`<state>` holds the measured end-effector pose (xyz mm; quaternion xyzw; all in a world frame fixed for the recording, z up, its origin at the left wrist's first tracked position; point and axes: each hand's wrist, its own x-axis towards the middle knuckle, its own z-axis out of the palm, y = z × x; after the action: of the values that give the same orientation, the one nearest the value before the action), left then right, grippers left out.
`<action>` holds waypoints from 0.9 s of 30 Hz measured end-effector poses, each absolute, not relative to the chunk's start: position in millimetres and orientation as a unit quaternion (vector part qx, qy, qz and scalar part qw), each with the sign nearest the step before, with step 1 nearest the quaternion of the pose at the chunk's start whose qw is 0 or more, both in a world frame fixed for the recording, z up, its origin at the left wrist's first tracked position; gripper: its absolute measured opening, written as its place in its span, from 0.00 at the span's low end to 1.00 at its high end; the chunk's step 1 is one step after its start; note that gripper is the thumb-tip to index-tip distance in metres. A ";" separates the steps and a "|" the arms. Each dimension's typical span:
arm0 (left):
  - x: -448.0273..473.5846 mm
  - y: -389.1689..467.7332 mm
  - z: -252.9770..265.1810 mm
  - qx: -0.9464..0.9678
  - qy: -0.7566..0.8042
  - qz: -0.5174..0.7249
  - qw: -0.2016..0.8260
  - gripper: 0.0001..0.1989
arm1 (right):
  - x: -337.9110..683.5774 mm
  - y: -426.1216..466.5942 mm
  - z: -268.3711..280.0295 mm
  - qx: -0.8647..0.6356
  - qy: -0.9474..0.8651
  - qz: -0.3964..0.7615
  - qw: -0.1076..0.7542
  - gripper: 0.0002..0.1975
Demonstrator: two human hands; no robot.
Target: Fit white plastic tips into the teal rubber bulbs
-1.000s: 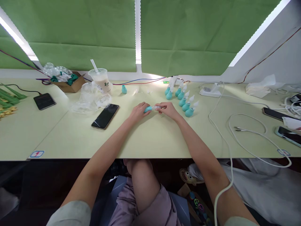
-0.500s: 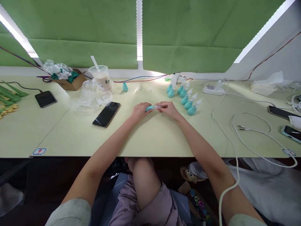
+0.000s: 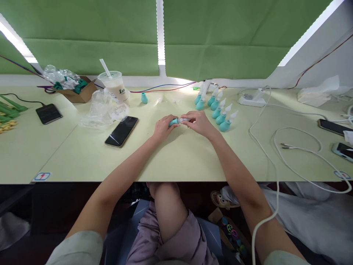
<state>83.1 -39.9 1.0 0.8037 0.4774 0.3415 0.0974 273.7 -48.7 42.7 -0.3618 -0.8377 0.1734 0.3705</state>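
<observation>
My left hand (image 3: pixel 163 127) is closed round a turquoise rubber bulb (image 3: pixel 173 122), its neck pointing right. Between the fingers of my right hand (image 3: pixel 197 122) is a clear nozzle tip (image 3: pixel 183 120), in line with the bulb and meeting its neck. How deep the tip sits in the neck is hard to make out. Just beyond my right hand stand several turquoise bulb syringes (image 3: pixel 225 126) with clear tips pointing up. A lone bulb without a tip (image 3: pixel 144 98) stands farther back, left of a small clear piece (image 3: pixel 160 100).
Left of my hands lie a black phone (image 3: pixel 121 131) and a crumpled plastic bag (image 3: pixel 96 110), with a drink cup (image 3: pixel 115 88) behind. An open cardboard box (image 3: pixel 79 95) stands at the back left. On the right are a power strip (image 3: pixel 252 101) and a looping white cable (image 3: pixel 261 147).
The bulb and clear tip now lie straighter in line, with more of the tip showing between my hands. Both hands stay close together. The whole view has shifted slightly.
</observation>
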 end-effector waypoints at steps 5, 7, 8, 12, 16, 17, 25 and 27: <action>92.6 -33.4 -1.7 0.788 0.413 0.440 0.122 0.15 | 274.4 -59.3 57.2 -0.374 -0.881 0.023 0.291 0.12; 94.0 -29.8 -3.5 0.780 0.400 0.461 0.142 0.15 | 272.7 -61.9 57.5 -0.386 -0.887 -0.016 0.253 0.12; 94.1 -28.3 -4.4 0.774 0.399 0.469 0.150 0.15 | 271.6 -62.8 57.0 -0.391 -0.890 -0.030 0.231 0.12; 93.0 -26.6 -7.0 0.757 0.401 0.490 0.161 0.14 | 267.5 -65.3 54.5 -0.402 -0.896 -0.066 0.177 0.13; 92.3 -28.2 -9.2 0.760 0.388 0.500 0.146 0.13 | 264.6 -66.3 53.9 -0.401 -0.898 -0.076 0.164 0.13; 92.2 -28.2 -10.1 0.763 0.385 0.501 0.136 0.13 | 264.1 -66.3 54.0 -0.403 -0.898 -0.075 0.158 0.13; 87.9 -25.8 -14.1 0.817 0.372 0.441 0.028 0.11 | 262.0 -65.9 56.5 -0.407 -0.903 -0.046 0.131 0.12; 86.5 -26.3 -13.1 0.826 0.373 0.423 0.004 0.11 | 261.7 -65.5 55.7 -0.404 -0.904 -0.038 0.134 0.12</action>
<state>86.5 -26.3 -13.1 0.8258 0.3734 0.4226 0.0042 261.7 -65.5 55.7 -0.4043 -0.9040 -0.0375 0.1340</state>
